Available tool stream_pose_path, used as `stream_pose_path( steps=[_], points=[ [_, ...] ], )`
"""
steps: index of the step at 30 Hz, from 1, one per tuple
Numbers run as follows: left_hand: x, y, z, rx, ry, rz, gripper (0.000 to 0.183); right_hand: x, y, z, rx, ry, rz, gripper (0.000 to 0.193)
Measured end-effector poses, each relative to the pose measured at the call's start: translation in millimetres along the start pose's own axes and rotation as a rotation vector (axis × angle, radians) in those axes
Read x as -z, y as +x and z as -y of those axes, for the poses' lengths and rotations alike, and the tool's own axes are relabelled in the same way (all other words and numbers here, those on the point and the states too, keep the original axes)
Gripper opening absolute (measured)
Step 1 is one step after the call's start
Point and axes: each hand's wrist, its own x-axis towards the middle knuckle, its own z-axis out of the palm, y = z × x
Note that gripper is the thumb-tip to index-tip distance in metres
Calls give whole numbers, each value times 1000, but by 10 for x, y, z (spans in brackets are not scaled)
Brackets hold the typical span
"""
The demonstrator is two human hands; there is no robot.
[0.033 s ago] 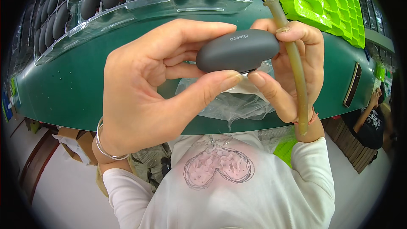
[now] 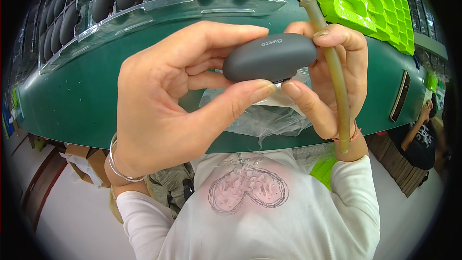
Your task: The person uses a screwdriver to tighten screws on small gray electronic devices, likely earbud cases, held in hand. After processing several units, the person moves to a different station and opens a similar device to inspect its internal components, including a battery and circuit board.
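A dark grey oval case [image 2: 269, 60] is held above a green table [image 2: 77, 96], the left hand [image 2: 163, 86] and right hand [image 2: 357, 77] each parted to its width and gripping it. Thumbs meet at its lower edge, apparently for close handling; the next move likely calls for steady pressure there. A tan tube [image 2: 342, 101] crosses the right hand; beneath lies a clear plastic bag [image 2: 269, 124].

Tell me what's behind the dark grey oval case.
Below the dark grey case, crumpled clear plastic shows against the green table. What lies directly behind is hidden by the case, the left hand and the right hand.
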Motion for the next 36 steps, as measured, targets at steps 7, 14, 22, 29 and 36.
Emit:
stream_pose_path(
  steps=[7, 14, 22, 29, 36],
  points=[
    [-22, -5, -12, 5, 60, -12, 41, 8, 1, 12, 13, -12, 12, 58],
    [105, 18, -58, -122, 198, -78, 42, 26, 5, 11, 31, -39, -13, 57],
    [1044, 159, -52, -356, 639, -877, 34, 91, 55, 81, 28, -57, -142, 49],
    [1244, 138, 67, -95, 1097, -940, 28, 97, 63, 51, 24, -88, -139, 47],
    [1463, 83, 42, -215, 1546, -1041, 23, 122, 67, 46, 38, -87, -156, 45]
  ],
)
